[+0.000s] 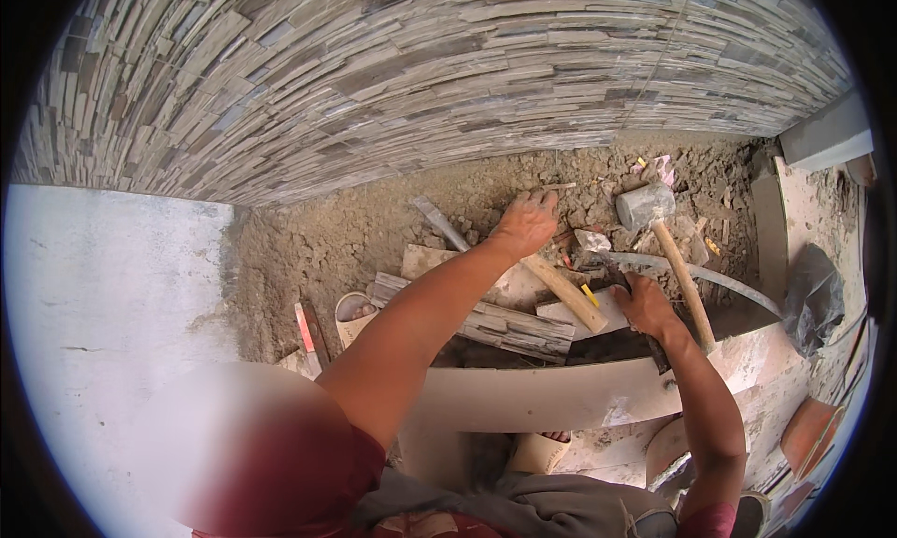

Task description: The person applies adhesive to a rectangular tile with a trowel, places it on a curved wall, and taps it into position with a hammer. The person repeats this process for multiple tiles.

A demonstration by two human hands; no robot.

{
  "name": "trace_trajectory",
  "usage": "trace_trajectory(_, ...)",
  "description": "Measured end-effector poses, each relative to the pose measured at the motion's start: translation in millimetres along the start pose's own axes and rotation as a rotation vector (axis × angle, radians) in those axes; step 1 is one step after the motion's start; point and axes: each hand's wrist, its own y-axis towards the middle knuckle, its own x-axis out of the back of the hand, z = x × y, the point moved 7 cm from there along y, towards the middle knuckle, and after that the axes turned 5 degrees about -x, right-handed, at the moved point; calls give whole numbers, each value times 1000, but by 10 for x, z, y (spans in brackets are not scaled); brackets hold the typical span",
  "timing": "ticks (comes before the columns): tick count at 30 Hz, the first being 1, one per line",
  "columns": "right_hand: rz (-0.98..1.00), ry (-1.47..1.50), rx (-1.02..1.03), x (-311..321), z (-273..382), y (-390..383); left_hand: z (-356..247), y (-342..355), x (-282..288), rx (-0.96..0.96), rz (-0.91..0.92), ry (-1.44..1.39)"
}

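- A trough-like bed (294, 253) spans the middle of the frame, filled with loose brown soil and rubble; a pale low wall (542, 393) bounds its lower side.
- Left hand (526, 225), centre of the frame, over the soil: fingers curled downward, the grip's underside hidden, so I cannot tell whether it has hold of anything.
- Right hand (645, 304), right of centre: the grip is closed around a dark tool (616, 274), which slants across the bed's lower edge.
- Also in the bed: a mallet (645, 205) at right, a wooden-handled tool (567, 293) beneath the left wrist, and a stone-faced piece (514, 327) below centre.
- An orange-brown container (809, 435) sits lower right, its contents unclear.
- A dark plastic bag (814, 300) lies at far right, its contents unclear too.
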Motion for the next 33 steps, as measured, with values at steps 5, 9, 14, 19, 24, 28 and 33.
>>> trace_trajectory(5, 0, 16, 0, 34, 67, -17, 385, -166, 304, 503, -335, -433)
trace_trajectory(9, 8, 18, 17, 19, 53, 6, 910, -639, 138, 977, -711, -1387)
trace_trajectory(14, -45, -62, 98, 187, 372, -60, 1311, -1055, -323, 1090, -538, -1749)
trace_trajectory(19, -140, -130, 281, 305, 864, -74, 1456, -1232, -339, 1102, -375, -1762)
trace_trajectory(24, -46, -334, 264, 229, 1409, 165, 1646, -1137, -372, 1018, -339, -1671)
trace_trajectory(28, -18, -425, 394, 93, 1646, 300, 1744, -1113, -469, 1041, -447, -1818)
trace_trajectory(33, 15, -450, 400, -8, 1804, 466, 1725, -1177, -498, 1101, -407, -1864)
